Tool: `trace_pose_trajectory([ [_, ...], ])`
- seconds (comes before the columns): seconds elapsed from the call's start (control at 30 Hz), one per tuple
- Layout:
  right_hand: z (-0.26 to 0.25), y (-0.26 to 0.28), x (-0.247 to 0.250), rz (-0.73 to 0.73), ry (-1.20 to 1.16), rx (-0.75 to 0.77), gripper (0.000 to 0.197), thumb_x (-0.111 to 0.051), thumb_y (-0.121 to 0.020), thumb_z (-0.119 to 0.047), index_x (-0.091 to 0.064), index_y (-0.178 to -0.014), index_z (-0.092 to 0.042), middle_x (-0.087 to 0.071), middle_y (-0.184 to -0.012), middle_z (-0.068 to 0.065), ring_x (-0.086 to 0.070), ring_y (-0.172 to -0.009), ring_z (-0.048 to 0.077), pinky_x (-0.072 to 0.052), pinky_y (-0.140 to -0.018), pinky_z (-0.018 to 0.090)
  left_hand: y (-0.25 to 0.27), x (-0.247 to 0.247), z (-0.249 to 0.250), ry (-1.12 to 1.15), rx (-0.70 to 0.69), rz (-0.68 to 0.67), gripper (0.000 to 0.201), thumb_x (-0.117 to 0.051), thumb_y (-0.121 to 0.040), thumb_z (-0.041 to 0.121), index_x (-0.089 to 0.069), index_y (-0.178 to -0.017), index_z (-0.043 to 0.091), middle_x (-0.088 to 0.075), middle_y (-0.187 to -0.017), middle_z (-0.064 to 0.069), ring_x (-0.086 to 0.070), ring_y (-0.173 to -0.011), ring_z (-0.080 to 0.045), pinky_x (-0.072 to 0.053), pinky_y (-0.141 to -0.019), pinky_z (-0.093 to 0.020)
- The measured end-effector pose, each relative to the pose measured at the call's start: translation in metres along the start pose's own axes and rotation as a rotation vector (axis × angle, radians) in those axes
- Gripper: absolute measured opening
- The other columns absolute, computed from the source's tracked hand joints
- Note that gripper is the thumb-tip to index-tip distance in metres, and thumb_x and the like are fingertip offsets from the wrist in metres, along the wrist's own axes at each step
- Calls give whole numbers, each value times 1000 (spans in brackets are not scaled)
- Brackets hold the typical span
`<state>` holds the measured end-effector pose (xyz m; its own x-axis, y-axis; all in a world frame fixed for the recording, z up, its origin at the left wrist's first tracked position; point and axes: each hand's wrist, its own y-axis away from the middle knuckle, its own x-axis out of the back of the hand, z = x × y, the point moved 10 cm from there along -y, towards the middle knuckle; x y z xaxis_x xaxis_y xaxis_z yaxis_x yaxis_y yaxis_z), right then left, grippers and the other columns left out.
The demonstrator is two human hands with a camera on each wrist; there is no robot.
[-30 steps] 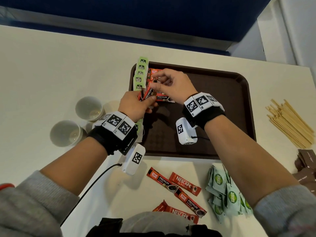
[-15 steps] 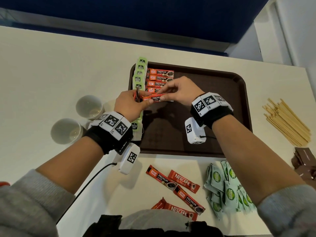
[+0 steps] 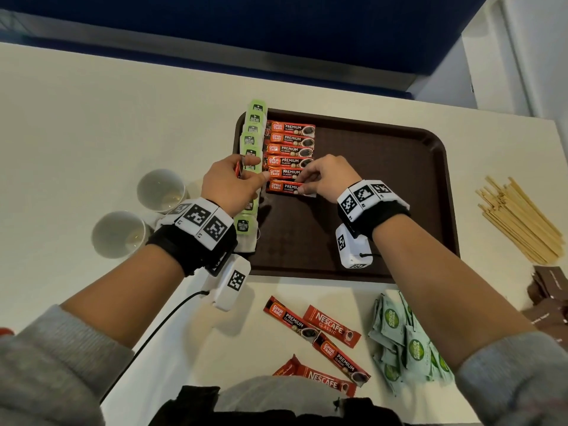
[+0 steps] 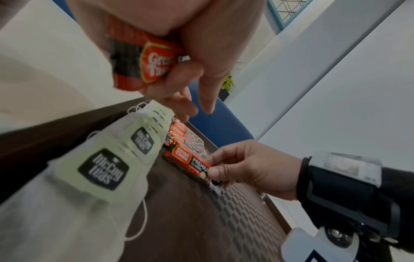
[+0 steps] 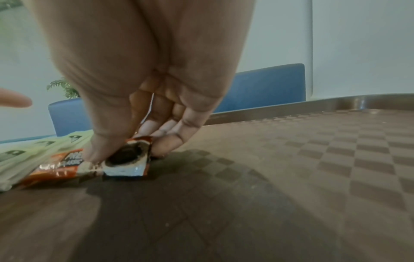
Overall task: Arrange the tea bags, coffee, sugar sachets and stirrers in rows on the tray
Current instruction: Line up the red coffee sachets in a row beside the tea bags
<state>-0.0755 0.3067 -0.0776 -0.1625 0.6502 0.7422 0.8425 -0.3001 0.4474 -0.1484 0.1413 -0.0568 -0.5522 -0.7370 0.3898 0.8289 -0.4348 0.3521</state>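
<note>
Moved: your right hand (image 3: 325,178) has brought the sixth red-and-black foil coffee stick (image 3: 284,187) down from mid-air onto the dark brown plastic tray (image 3: 399,186); it now lies flat at the near end of the coffee row.
Right fingers: thumb and fingertips pinch the stick's right end against the tray floor.
Left fingers: your left hand (image 3: 229,187) is curled round a spare stick (image 4: 143,65) held above the tray's left edge, with the index finger and thumb extended.
Done: a column of pale green paper tea bags (image 3: 253,139) runs along the tray's left rim, and six coffee sticks sit just beside it.
Left: you have loose red coffee sticks (image 3: 319,336), mint-green sugar sachets (image 3: 399,336), brown sachets (image 3: 550,287) and pale wooden stirrers (image 3: 519,222) waiting on the white table (image 3: 92,118); I judge the task under half done.
Writing: "Great Taste Premium Classic", "McCoy Teas", "Nescafé Classic", and "Coco" with a second word too small to read.
Also: two white paper cups (image 3: 140,212) stand left of the tray.
</note>
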Motion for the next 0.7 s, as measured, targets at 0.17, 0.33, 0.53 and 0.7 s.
trace_pose_trajectory([
  [0.17, 1, -1, 7, 123, 3, 16, 28, -81, -71, -23, -72, -97, -19, -60, -92, -6, -51, -76, 3, -41, -76, 20, -1, -3, -4, -35, -3, -5, 22, -69, -84, 29, -63, -104, 21, -61, -67, 10, -57, -59, -4, -50, -74, -25],
  [0.33, -5, -3, 1, 123, 71, 63, 33, -83, -67, -24, -71, -98, -21, -57, -100, -6, -52, -86, 6, -45, -81, 24, -4, -4, -3, -66, -6, -3, 14, -69, -83, 31, -62, -94, 26, -57, -65, 10, -54, -59, -5, -47, -69, -29],
  [0.53, -11, -5, -5, 116, 84, 86, 32, -80, -71, -21, -70, -101, -20, -59, -102, -3, -53, -87, 6, -49, -87, 28, -4, -2, -3, -69, -8, 7, 19, -69, -84, 32, -64, -99, 22, -60, -68, 9, -53, -57, -3, -44, -61, -25],
  [0.7, -13, -5, -3, 122, 84, 88, 32, -79, -72, -20, -70, -103, -20, -61, -106, -1, -52, -88, 6, -49, -90, 28, -4, -1, -4, -71, 1, 4, 19, -69, -84, 32, -63, -99, 22, -59, -70, 10, -53, -60, -4, -45, -67, -27],
])
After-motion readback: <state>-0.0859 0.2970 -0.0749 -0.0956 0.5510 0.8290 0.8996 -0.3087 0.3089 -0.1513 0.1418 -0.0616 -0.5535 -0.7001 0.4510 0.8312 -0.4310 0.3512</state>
